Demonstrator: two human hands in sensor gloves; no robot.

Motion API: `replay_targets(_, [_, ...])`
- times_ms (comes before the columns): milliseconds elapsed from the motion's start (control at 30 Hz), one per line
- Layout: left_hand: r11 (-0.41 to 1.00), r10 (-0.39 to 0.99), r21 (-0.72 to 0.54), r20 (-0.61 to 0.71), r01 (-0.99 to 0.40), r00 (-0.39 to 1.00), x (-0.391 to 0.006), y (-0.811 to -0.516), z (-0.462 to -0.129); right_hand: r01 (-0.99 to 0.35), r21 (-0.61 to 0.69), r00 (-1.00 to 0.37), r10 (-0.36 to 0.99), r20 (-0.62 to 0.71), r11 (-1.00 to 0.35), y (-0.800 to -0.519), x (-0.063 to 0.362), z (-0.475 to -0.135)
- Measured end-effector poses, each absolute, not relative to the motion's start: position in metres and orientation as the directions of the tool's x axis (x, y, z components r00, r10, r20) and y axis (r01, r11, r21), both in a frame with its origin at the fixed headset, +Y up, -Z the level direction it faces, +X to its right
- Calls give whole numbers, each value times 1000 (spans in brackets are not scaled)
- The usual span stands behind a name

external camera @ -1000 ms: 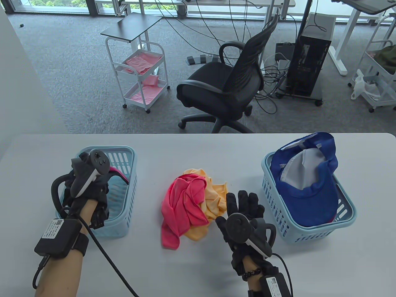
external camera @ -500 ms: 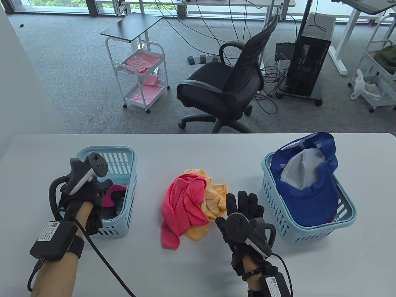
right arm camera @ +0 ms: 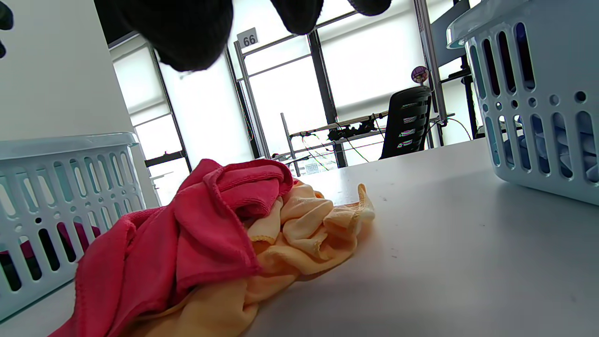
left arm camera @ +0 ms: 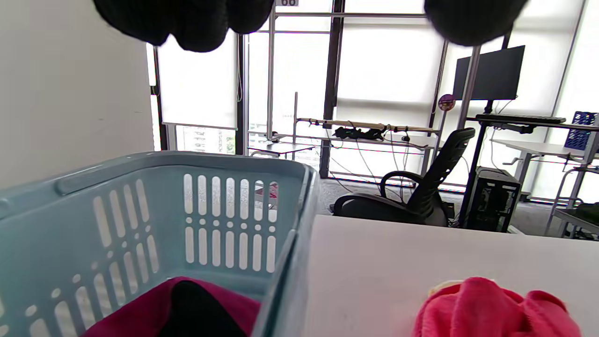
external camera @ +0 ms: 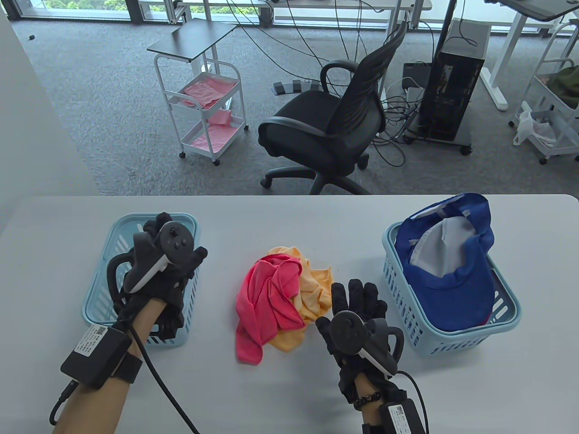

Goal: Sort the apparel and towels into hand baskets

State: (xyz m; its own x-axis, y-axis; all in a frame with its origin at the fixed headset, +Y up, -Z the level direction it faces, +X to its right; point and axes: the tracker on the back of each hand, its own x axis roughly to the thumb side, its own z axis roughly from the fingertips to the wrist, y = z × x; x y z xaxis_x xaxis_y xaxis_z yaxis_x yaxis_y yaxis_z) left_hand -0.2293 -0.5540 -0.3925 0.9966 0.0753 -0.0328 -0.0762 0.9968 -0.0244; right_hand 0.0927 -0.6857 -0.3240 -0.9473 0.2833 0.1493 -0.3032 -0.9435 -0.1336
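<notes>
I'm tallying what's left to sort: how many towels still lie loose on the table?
2: a pink towel draped over an orange towel, bunched together mid-table between the baskets. Another could hide beneath.

I see 2 pale blue slotted baskets, left [external camera: 118,242] and right [external camera: 457,335], on a light grey counter [external camera: 280,217]. Between them lie a pink towel [external camera: 267,303] and a yellow-orange towel [external camera: 312,289]. The right basket holds a blue cap [external camera: 457,271] with white lining; both gloves are black.
</notes>
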Motion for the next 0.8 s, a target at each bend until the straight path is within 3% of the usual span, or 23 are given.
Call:
replay_targets(200, [994, 106, -19, 108, -105, 988, -168, -559, -382, -305, -137, -947, 286, 145, -942, -686, 94, -323])
replay_targets(433, [989, 112, -117, 175, -93, 978, -110, -608, -389, -308, -141, -947, 289, 141, -941, -685, 95, -322])
replay_targets(800, [966, 86, -253, 152, -45, 985, -95, -682, -418, -315, -132, -945, 298, 132, -940, -687, 97, -321])
